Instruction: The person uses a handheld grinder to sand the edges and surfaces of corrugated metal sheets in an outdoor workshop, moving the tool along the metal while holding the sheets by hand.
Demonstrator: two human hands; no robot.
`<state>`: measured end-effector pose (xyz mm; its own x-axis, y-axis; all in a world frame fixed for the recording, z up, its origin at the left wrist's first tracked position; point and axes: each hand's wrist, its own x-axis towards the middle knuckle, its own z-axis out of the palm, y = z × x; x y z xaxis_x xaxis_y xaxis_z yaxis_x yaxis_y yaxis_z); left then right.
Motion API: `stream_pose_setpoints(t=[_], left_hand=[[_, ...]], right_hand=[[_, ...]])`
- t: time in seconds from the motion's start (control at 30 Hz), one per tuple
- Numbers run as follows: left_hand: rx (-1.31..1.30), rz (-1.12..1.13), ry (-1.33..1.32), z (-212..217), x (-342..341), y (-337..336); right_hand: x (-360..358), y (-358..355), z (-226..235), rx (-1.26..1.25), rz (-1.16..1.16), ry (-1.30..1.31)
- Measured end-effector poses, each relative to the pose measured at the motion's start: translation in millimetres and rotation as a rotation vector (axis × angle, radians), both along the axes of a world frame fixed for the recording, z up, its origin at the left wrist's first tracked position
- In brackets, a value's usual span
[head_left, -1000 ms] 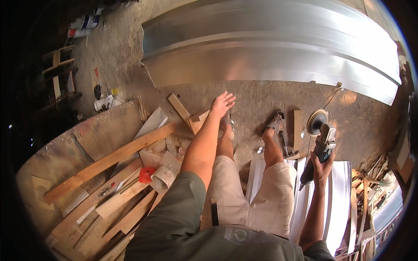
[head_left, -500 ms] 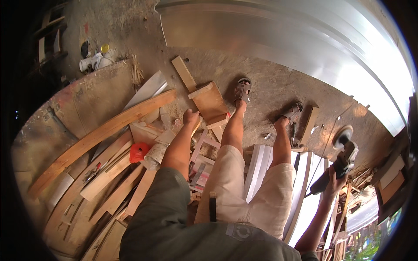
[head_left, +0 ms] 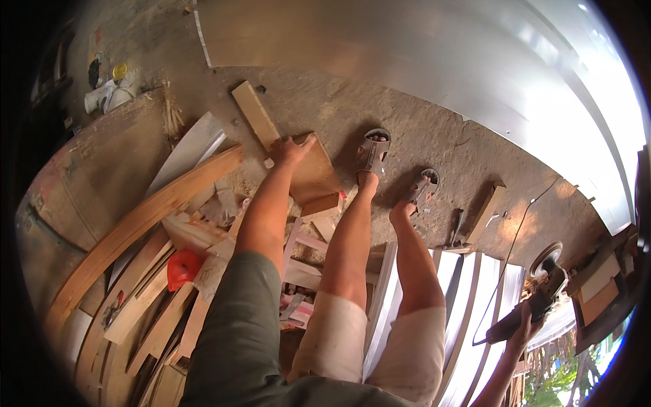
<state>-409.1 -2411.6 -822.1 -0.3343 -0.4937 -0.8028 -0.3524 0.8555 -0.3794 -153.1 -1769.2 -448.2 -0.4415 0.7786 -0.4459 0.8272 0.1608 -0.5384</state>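
My left hand [head_left: 290, 149] reaches down to the floor and grips the edge of a flat square wooden board [head_left: 313, 173] lying beside a narrow wood block [head_left: 255, 115]. My right hand [head_left: 521, 332] hangs at my right side and holds an angle grinder [head_left: 536, 298] by its body, its disc [head_left: 546, 256] pointing up and its black cord [head_left: 517, 237] trailing across the floor. My sandalled feet [head_left: 374, 150] stand just right of the board.
A big curved sheet of shiny metal [head_left: 475, 61] fills the upper right. Long wood planks [head_left: 135, 230] and offcuts pile up at the left, with a red object [head_left: 183, 266] among them. White strips [head_left: 468, 305] lie at the lower right. A small wood block [head_left: 487, 211] lies by my feet.
My left hand has dropped from the air down onto the square board and closed on its edge. The view has tilted as I bend; the grinder stays in my right hand.
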Motion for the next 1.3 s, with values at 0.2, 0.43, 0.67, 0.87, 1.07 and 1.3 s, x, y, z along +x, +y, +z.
stream_pose_setpoints(t=[0.2,0.43,0.67,0.87,1.07,1.3], left_hand=[[0.082,-0.252,-0.179,-44.4,-1.1,-28.7],[0.181,-0.463,-0.294,-1.2,6.9,11.5],[0.471,-0.594,0.241,146.0,68.3,-10.6],[0.458,-0.545,0.623,199.1,137.6,-87.6],[-0.024,-0.461,0.373,146.9,191.9,-138.9],[0.298,-0.506,0.431,51.3,17.1,-6.5]], right_hand=[[4.3,-6.7,-10.1,-0.221,-0.012,-0.036],[26.8,27.0,-8.1,-0.208,0.005,-0.086],[2.2,44.4,30.1,-0.098,0.066,-0.02],[2.2,66.6,38.5,-0.097,0.119,0.041],[-14.3,48.5,29.7,-0.145,0.083,-0.011],[3.4,58.5,22.2,-0.081,0.089,-0.036]])
